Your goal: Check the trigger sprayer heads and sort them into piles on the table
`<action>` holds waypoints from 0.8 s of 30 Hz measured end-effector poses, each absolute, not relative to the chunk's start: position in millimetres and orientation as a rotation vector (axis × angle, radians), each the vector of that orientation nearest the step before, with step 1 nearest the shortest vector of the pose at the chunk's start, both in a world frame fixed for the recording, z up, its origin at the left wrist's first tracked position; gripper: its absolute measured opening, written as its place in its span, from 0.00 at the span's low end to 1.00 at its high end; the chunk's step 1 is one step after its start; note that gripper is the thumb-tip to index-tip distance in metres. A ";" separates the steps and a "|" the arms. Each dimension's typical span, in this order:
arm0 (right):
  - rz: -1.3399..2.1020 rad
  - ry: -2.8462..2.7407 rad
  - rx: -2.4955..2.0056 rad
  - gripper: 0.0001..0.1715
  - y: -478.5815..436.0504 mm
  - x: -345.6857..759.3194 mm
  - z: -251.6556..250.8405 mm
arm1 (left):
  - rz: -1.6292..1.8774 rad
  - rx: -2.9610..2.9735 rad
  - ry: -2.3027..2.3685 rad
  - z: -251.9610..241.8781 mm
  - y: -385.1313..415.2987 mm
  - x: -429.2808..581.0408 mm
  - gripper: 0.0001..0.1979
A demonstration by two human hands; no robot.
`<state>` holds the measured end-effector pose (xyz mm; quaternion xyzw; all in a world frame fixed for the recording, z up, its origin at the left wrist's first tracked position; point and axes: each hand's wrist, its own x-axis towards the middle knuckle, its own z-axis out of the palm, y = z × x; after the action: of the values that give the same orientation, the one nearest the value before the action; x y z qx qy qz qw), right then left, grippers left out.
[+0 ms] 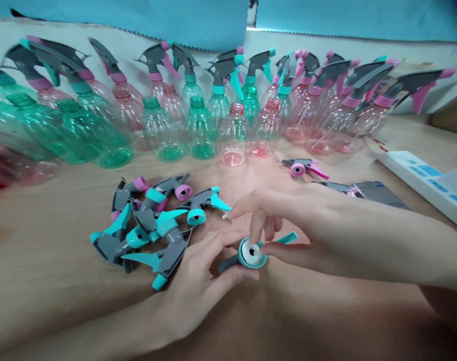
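My left hand [205, 281] is closed round a grey and teal trigger spray head [228, 263], its teal collar facing up toward me. Inside that collar sits a white ring-shaped gasket [247, 257] with a dark hole in the middle. The thumb and a bent finger of my right hand [288, 215] pinch at the gasket, while its index finger stretches out to the left. The teal trigger [287, 237] of the held head pokes out beneath my right hand. Beside my left hand lies a pile of loose spray heads [149, 210] with teal or pink collars.
Open green bottles [171, 135] and clear pinkish bottles [234, 135] stand across the table; behind them are bottles with spray heads fitted [220, 82]. A pink-trigger spray head [305, 168], a dark phone-like slab [378, 193] and a white and blue box [427, 175] lie right.
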<state>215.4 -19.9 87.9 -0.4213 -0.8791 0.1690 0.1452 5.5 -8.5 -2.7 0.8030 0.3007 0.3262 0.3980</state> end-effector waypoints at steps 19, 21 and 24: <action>0.615 -2.535 -1.154 0.27 -23.0 212.3 84.9 | 0.755 2.102 0.696 3.5 -8.4 3.9 0.08; 0.641 -2.540 -1.143 0.29 -22.9 211.1 85.4 | 0.701 2.118 0.662 4.8 -7.8 3.3 0.06; 0.707 -2.545 -1.137 0.29 -22.2 210.7 86.1 | 0.664 2.147 0.645 5.7 -7.7 2.4 0.06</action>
<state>210.7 -22.2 86.1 -0.3920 -0.8771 0.2436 0.1327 2.4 -7.7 5.7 0.8452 0.2540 0.2612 0.3910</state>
